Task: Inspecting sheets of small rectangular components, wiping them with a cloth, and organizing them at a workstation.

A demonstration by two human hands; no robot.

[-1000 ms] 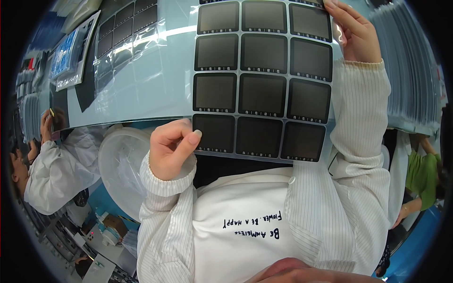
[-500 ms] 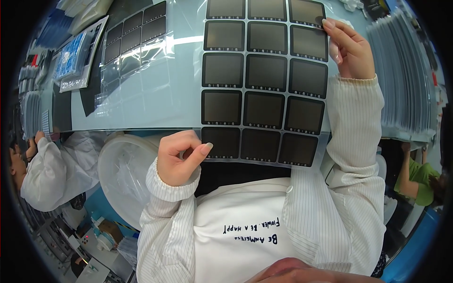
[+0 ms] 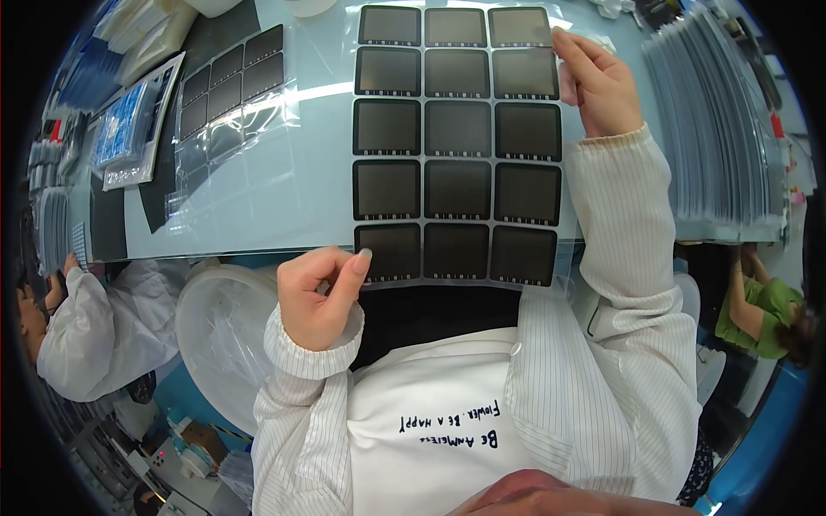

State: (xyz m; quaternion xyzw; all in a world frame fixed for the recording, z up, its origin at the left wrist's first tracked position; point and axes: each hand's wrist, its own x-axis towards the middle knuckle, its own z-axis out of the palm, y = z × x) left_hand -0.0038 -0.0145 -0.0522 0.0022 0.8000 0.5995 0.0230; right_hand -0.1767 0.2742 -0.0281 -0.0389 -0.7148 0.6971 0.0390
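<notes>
The left hand (image 3: 317, 297) pinches the near-left corner of a sheet of dark panels (image 3: 457, 142) on the pale table (image 3: 284, 185); the right hand (image 3: 602, 86) grips its right edge, fingers together

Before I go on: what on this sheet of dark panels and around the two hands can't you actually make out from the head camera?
- Sheet of dark panels: top edge cut off by the picture's rim.
- Left hand: fingertips curl over the sheet's near corner; the grip underneath is hidden.
- Right hand: its fingers cover the sheet's right edge.
- Stack of sheets at right: too bent and fine to count.
- Second panel sheet: glare from its clear film.
</notes>
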